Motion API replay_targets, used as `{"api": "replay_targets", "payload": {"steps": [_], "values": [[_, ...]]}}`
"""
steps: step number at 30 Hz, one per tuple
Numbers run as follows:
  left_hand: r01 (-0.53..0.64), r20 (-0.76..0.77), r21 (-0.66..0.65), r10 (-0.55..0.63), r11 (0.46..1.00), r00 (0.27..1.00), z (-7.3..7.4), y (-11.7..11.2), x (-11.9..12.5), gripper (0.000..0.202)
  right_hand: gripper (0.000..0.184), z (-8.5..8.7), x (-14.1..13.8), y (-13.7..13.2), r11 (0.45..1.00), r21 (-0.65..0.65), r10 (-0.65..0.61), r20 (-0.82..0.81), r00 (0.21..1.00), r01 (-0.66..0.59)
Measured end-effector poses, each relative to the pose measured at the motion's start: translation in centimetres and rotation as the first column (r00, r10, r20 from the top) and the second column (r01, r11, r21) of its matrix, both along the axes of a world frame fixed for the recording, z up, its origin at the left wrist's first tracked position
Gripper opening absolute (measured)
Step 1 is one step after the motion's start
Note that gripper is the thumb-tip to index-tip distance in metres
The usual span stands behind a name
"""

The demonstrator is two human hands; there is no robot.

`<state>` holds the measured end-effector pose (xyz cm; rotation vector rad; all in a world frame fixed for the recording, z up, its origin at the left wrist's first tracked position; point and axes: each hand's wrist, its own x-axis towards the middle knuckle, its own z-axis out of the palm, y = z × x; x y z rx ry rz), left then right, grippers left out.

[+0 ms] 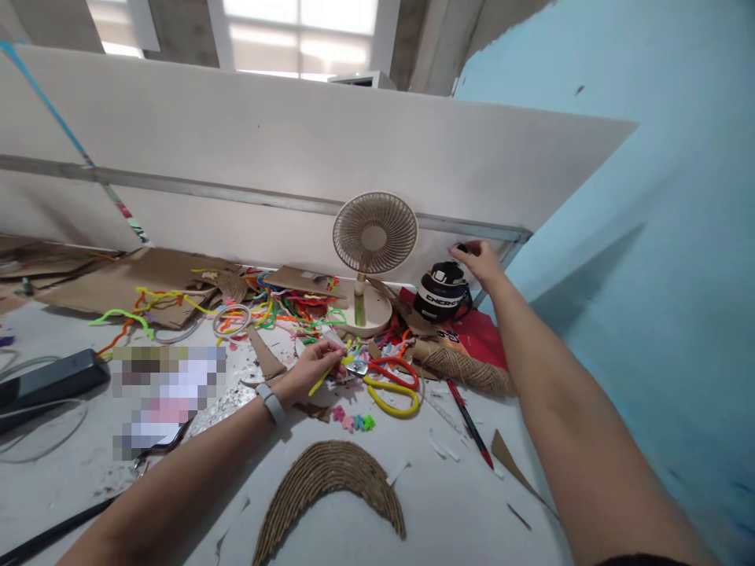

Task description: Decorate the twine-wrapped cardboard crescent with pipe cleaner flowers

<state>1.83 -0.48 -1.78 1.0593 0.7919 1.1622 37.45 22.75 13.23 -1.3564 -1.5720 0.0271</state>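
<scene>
Reaching to the table's far corner, right hand (480, 263), fingers loosely curled, touches the top of a black jar (443, 292) beside the small fan (373, 236). Left hand (312, 368) pinches a yellow pipe cleaner (325, 376) near the scissors (386, 381), behind the woven crescent (330, 487).

White table (465, 503); fan (375, 236), twine (465, 368) near back edge; woven crescent (330, 479) at front; scissors (392, 385) mid-table.

1 fan (375, 233), 2 scissors (386, 381), 1 jute crescent (333, 479), 1 twine roll (465, 368), 1 red pen (469, 423).
</scene>
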Motion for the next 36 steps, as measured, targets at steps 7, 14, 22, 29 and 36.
{"api": "replay_targets", "payload": {"steps": [7,14,22,29,36], "values": [[0.005,-0.014,0.014,-0.004,1.000,1.000,-0.3,0.0,0.0,0.042,0.062,-0.8,-2.5,-3.9,0.999,-0.027,-0.008,0.539,0.842,0.027],[-0.001,0.011,-0.011,0.001,1.000,1.000,0.0,-0.4,0.1,0.040,0.063,-3.5,-4.3,-6.1,0.991,0.090,-0.137,0.660,0.739,0.103],[-0.049,0.088,-0.013,0.050,0.999,0.995,1.2,-0.3,-0.2,0.048,0.054,-4.6,-10.8,-14.7,0.996,0.079,0.029,0.183,0.983,-0.044],[-0.176,0.122,0.023,0.172,0.984,0.977,1.5,-0.3,0.2,0.042,0.036,-10.2,-18.7,-24.9,0.685,-0.421,0.516,-0.297,0.804,-0.595],[-0.193,0.098,0.042,0.188,0.980,0.977,2.3,-1.5,1.4,0.039,0.033,-11.4,-20.1,-24.2,0.676,-0.282,0.487,-0.521,0.701,-0.680]]}}
